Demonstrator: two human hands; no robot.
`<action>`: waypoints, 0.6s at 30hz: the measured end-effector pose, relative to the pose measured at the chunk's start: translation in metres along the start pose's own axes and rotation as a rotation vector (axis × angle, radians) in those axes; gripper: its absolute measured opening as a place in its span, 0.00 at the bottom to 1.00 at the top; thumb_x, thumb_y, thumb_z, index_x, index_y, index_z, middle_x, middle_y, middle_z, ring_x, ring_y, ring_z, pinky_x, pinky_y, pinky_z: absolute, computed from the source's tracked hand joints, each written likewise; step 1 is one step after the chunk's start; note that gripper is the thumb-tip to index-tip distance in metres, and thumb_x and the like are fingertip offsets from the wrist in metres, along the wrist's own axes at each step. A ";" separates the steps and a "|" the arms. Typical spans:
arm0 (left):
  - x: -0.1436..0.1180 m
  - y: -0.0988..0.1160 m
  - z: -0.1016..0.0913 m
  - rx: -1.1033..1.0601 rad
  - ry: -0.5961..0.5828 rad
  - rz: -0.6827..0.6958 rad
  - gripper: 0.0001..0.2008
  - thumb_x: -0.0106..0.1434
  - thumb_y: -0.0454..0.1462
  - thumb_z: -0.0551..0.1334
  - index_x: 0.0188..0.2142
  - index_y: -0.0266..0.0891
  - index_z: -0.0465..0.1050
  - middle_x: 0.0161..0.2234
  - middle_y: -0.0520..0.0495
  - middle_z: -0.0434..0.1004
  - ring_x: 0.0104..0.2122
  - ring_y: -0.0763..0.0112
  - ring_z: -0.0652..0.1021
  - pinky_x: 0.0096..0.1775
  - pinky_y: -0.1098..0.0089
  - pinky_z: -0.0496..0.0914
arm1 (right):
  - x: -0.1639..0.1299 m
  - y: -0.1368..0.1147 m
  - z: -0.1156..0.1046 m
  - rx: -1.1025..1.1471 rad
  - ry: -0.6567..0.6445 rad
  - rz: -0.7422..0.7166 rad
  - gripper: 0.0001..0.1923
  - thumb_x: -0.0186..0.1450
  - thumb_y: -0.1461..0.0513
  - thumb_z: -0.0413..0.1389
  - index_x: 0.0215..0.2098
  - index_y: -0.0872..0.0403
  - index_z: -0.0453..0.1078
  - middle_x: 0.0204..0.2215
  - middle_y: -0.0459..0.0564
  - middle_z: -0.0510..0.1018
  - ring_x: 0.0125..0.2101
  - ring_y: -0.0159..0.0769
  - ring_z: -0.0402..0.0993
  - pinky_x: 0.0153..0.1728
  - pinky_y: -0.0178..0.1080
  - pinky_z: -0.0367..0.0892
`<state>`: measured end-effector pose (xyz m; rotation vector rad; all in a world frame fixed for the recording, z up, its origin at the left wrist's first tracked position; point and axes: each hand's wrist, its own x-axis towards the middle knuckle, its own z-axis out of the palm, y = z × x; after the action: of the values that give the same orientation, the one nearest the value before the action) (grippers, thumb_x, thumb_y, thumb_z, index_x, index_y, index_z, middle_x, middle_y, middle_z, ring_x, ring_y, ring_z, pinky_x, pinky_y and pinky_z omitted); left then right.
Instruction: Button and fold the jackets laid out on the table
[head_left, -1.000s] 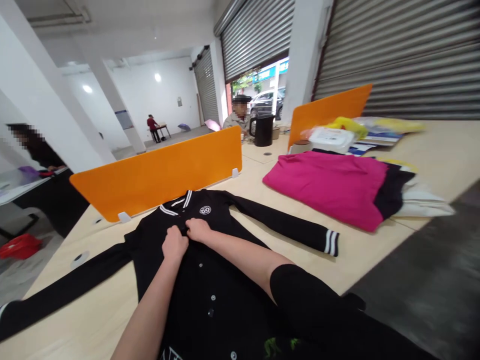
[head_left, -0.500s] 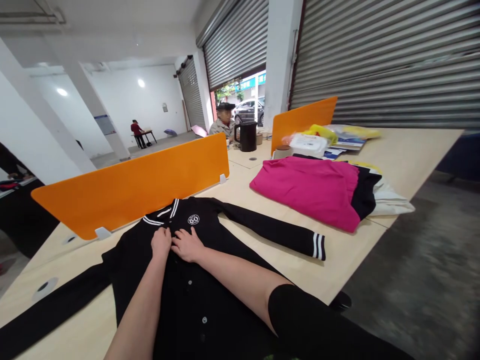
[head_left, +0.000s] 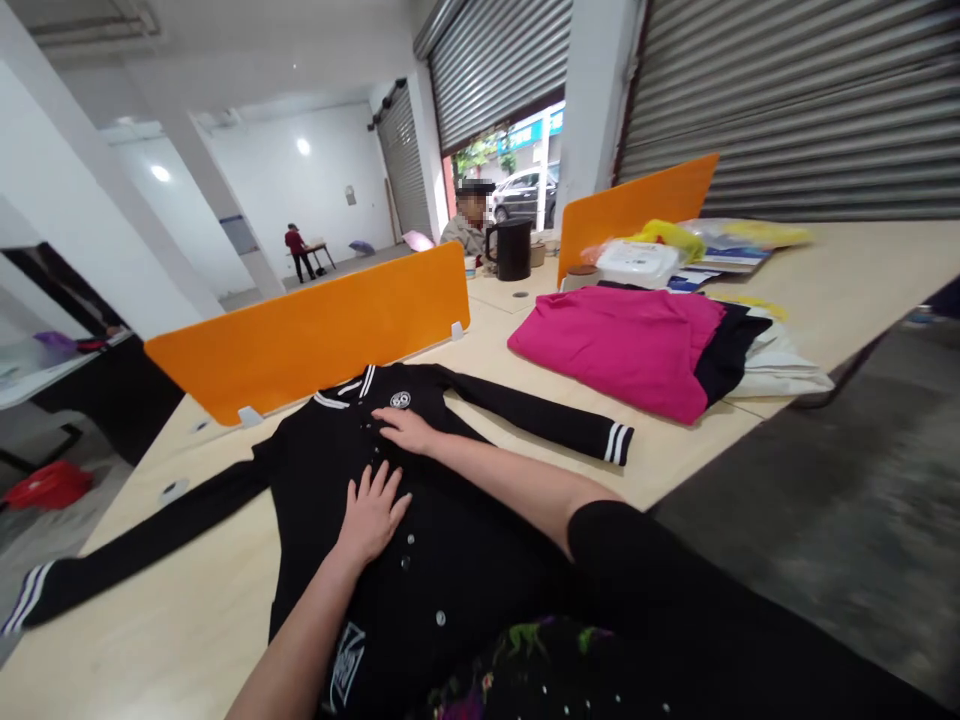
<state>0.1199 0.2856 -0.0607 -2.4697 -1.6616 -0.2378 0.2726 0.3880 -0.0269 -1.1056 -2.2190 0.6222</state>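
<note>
A black button-front jacket (head_left: 322, 470) with white-striped collar and cuffs lies spread flat on the wooden table (head_left: 675, 470), sleeves stretched out to both sides. My left hand (head_left: 371, 512) rests palm down on the jacket's front, fingers apart, beside the row of buttons. My right hand (head_left: 409, 432) lies flat higher up on the chest, just below the round white badge (head_left: 400, 400). Neither hand holds anything.
An orange divider (head_left: 315, 335) stands behind the jacket. A folded pink garment (head_left: 622, 345) lies on dark and white cloth at the right, with a second divider, a black kettle (head_left: 512, 249) and packets beyond. A seated person (head_left: 469, 225) is farther back.
My left hand has slid down from the collar area to the middle of the jacket front. My right hand stays near the chest badge, now flat. The view has shifted slightly.
</note>
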 end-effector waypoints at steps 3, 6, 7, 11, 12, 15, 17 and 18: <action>-0.013 0.012 -0.007 0.083 -0.073 0.001 0.26 0.68 0.47 0.45 0.64 0.46 0.55 0.66 0.47 0.52 0.64 0.49 0.54 0.60 0.44 0.51 | -0.049 0.005 -0.012 -0.191 -0.149 -0.057 0.30 0.67 0.51 0.50 0.65 0.49 0.54 0.65 0.53 0.54 0.66 0.47 0.43 0.62 0.61 0.36; -0.010 0.014 -0.011 0.082 -0.121 -0.042 0.27 0.69 0.47 0.43 0.65 0.45 0.52 0.67 0.48 0.50 0.64 0.50 0.53 0.60 0.45 0.51 | -0.093 0.006 -0.024 -0.312 -0.255 -0.003 0.30 0.68 0.50 0.48 0.65 0.51 0.55 0.66 0.55 0.52 0.66 0.48 0.42 0.62 0.60 0.36; -0.009 0.013 -0.012 0.076 -0.133 -0.051 0.27 0.69 0.47 0.43 0.65 0.45 0.52 0.67 0.48 0.49 0.65 0.51 0.53 0.61 0.45 0.51 | -0.107 0.006 -0.028 -0.334 -0.242 0.021 0.30 0.69 0.50 0.47 0.65 0.51 0.54 0.66 0.55 0.52 0.66 0.48 0.42 0.62 0.60 0.38; -0.008 0.013 -0.012 0.057 -0.142 -0.064 0.28 0.69 0.48 0.43 0.65 0.44 0.51 0.67 0.50 0.48 0.65 0.52 0.52 0.61 0.46 0.50 | -0.161 0.006 -0.042 -0.394 -0.139 0.052 0.31 0.69 0.48 0.45 0.66 0.51 0.54 0.66 0.55 0.52 0.66 0.49 0.42 0.61 0.61 0.39; -0.008 0.013 -0.012 0.055 -0.140 -0.066 0.28 0.69 0.48 0.43 0.65 0.44 0.51 0.67 0.50 0.48 0.65 0.52 0.52 0.61 0.46 0.50 | -0.175 0.008 -0.044 -0.409 -0.128 0.051 0.30 0.69 0.48 0.45 0.65 0.51 0.55 0.66 0.55 0.53 0.66 0.49 0.43 0.62 0.61 0.39; -0.011 0.013 -0.011 0.060 -0.133 -0.085 0.28 0.69 0.48 0.42 0.65 0.44 0.51 0.67 0.49 0.48 0.65 0.53 0.52 0.61 0.47 0.50 | -0.215 0.014 -0.052 -0.419 -0.075 0.068 0.27 0.69 0.50 0.46 0.62 0.52 0.60 0.64 0.56 0.58 0.64 0.49 0.49 0.61 0.59 0.44; -0.013 0.012 -0.010 0.071 -0.129 -0.097 0.28 0.69 0.48 0.42 0.65 0.44 0.51 0.67 0.48 0.48 0.65 0.53 0.52 0.61 0.48 0.50 | -0.241 0.017 -0.058 -0.370 0.069 0.057 0.24 0.68 0.52 0.47 0.59 0.52 0.64 0.61 0.57 0.63 0.61 0.48 0.56 0.59 0.57 0.51; -0.013 0.012 -0.010 0.075 -0.127 -0.098 0.28 0.69 0.47 0.42 0.65 0.43 0.51 0.67 0.48 0.48 0.65 0.54 0.52 0.61 0.48 0.51 | -0.254 0.018 -0.062 -0.332 0.186 0.048 0.22 0.68 0.53 0.47 0.56 0.52 0.67 0.58 0.58 0.67 0.59 0.47 0.61 0.58 0.56 0.56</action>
<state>0.1255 0.2673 -0.0545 -2.3973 -1.8095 -0.0297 0.4489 0.1985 -0.0658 -1.3243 -2.1866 0.1606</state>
